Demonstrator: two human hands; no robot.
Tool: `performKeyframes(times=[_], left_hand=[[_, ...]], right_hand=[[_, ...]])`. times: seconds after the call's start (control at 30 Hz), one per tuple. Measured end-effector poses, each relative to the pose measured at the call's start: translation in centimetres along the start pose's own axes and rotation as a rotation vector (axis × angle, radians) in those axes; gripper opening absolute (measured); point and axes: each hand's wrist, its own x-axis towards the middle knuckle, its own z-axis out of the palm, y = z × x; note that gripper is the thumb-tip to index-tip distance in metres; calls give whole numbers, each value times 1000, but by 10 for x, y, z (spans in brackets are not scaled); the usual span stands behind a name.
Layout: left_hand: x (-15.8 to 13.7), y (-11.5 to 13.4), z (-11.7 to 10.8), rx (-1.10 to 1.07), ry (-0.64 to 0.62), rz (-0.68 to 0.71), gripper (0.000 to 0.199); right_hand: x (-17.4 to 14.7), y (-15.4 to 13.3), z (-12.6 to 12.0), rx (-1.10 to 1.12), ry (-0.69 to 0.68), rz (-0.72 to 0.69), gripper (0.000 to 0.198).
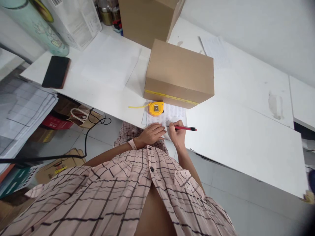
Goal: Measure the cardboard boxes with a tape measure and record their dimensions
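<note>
In my right hand [177, 136] is a red and black pen [185, 128], its tip down at a printed sheet of paper [176, 113] near the table's front edge. My left hand [153, 133] lies flat on the lower left part of the sheet, fingers stretched out. Just above it a yellow tape measure [156, 108] rests on the paper, with a short length of its blade pointing left. Behind the sheet stands a closed cardboard box [180, 67] with a yellow strip along its front side; it covers the sheet's far edge.
A larger cardboard box [147, 19] stands behind. On the left are white sheets [110, 62], a black phone [56, 72], a mint green bottle [36, 29] and a white carton [73, 23]. Another paper [215, 50] lies at the back right. A black cable [85, 141] hangs below the table.
</note>
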Motion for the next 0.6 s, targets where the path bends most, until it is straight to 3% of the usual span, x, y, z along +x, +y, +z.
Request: performKeyframes(times=[0.13,0.27,0.43,0.53,0.6], left_hand=[[1,1,-2,23,7,4,34],[1,0,-3,-33,-48,-41,34],[7,4,-12,-138,-84,-107,30],[17,10,-28,-222,-23,-170,26],[27,10,-43,-223,41,-239,23]], right_hand=[[1,2,-19,-38,192,-2,22],[13,18,-63,-339,323,-105,26],[29,48,-115,-804,242,-164,35],[35,57,-123,-928,140,-149,41],[36,59,-122,-940,148,-120,45]])
